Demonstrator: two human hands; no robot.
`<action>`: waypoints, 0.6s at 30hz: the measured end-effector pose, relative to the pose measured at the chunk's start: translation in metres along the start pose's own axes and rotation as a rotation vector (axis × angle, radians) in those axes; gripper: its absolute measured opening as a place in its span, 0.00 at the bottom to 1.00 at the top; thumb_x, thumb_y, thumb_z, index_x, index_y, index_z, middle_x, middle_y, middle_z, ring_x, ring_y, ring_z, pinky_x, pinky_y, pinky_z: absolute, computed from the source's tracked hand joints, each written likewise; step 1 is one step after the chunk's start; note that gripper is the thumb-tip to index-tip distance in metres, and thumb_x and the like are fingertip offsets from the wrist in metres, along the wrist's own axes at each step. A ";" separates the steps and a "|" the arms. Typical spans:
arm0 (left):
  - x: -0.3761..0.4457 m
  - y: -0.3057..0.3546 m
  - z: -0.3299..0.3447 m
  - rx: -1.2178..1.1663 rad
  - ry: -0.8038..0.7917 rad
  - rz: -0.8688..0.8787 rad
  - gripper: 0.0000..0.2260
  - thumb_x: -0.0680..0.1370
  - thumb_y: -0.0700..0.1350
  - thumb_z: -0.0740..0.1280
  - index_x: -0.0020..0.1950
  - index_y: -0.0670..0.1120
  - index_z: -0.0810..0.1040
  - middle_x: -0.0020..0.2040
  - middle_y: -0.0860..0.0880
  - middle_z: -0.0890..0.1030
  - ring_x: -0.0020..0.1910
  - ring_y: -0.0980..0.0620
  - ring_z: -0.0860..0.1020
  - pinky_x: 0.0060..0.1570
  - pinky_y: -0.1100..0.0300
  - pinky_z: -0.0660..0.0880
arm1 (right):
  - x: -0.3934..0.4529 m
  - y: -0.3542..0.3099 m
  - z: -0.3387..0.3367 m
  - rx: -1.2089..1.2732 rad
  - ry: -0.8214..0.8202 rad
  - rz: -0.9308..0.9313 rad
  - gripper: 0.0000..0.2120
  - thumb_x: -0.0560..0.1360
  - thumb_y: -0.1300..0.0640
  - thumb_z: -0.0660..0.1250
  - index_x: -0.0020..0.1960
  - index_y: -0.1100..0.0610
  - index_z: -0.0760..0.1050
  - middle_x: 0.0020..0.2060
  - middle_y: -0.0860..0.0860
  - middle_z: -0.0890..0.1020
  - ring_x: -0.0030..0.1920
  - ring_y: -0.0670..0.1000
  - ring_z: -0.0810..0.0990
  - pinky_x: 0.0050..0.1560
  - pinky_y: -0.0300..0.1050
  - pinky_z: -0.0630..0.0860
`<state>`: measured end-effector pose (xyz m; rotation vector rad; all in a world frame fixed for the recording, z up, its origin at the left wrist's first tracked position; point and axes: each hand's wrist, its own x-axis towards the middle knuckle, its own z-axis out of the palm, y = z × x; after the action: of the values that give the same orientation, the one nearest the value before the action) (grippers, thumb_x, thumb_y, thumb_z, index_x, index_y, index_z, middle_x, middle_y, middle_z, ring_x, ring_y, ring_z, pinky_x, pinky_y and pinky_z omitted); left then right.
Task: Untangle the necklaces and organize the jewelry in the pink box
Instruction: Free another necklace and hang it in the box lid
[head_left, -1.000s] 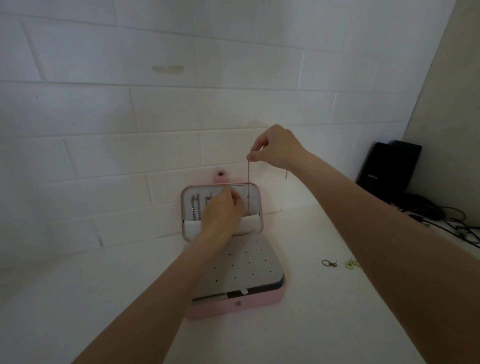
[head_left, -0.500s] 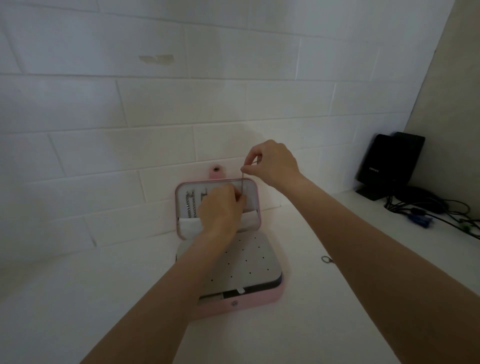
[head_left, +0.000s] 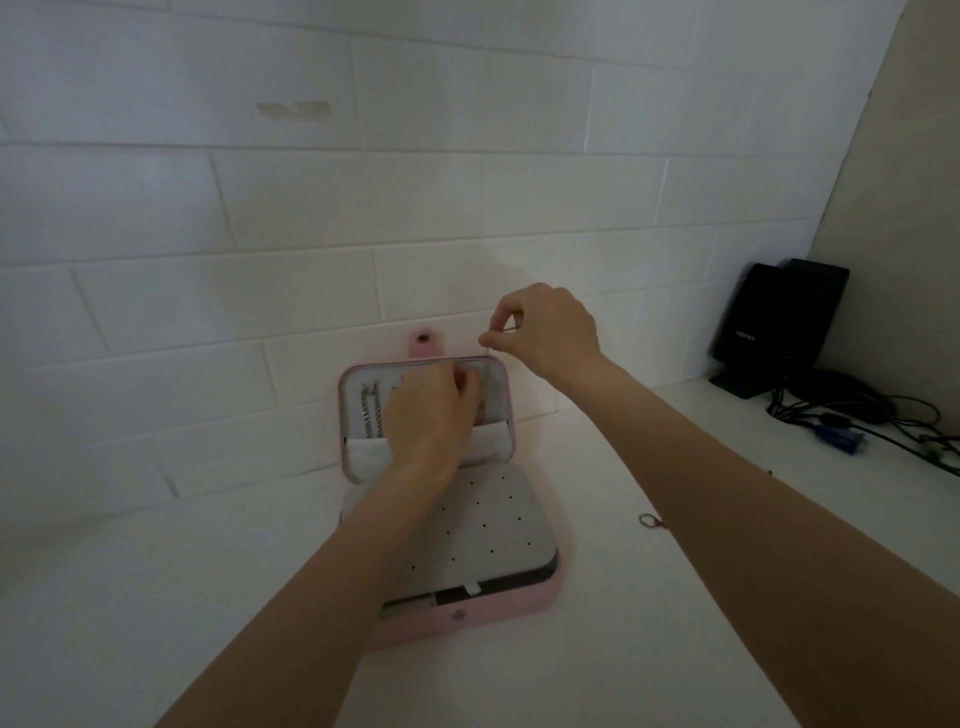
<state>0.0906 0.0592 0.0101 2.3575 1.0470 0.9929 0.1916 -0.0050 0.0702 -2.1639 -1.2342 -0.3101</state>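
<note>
Right hand (head_left: 545, 332) pinching necklace (head_left: 489, 364) top, chain vertical over pink box (head_left: 506, 415) lid; left hand (head_left: 431, 410) curled at lid hooks, grip unclear.

pink box (head_left: 519, 613), grey dotted tray (head_left: 498, 535), white tiles (head_left: 311, 291)

Both bare forearms reach fwd. Left hand (head_left: 431, 415) sits lower, knuckles up, fingers curled in (what they grip is hidden). Right hand (head_left: 545, 332) is raised higher, thumb & forefinger pinched together, other fingers curled.
</note>
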 end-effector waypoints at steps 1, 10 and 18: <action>0.000 0.001 -0.002 -0.013 0.012 0.017 0.14 0.80 0.52 0.59 0.48 0.45 0.80 0.43 0.47 0.82 0.44 0.45 0.79 0.39 0.57 0.71 | 0.002 -0.002 -0.003 0.017 -0.011 -0.019 0.06 0.70 0.50 0.72 0.43 0.53 0.80 0.31 0.42 0.67 0.39 0.47 0.70 0.38 0.40 0.64; 0.005 0.001 -0.001 -0.216 0.004 -0.024 0.10 0.77 0.47 0.65 0.54 0.46 0.81 0.48 0.49 0.83 0.41 0.56 0.75 0.40 0.63 0.67 | 0.008 -0.005 -0.001 0.100 -0.027 -0.069 0.06 0.70 0.50 0.72 0.39 0.51 0.77 0.31 0.41 0.66 0.33 0.44 0.67 0.32 0.37 0.61; 0.005 -0.003 0.000 -0.229 0.056 -0.013 0.10 0.78 0.48 0.64 0.47 0.43 0.81 0.38 0.50 0.80 0.37 0.53 0.75 0.37 0.62 0.66 | 0.000 0.012 0.009 0.077 0.024 0.073 0.05 0.71 0.51 0.71 0.40 0.52 0.78 0.32 0.43 0.69 0.40 0.48 0.72 0.39 0.42 0.66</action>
<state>0.0916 0.0652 0.0113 2.1468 0.9136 1.1162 0.2008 -0.0041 0.0579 -2.1281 -1.1323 -0.2533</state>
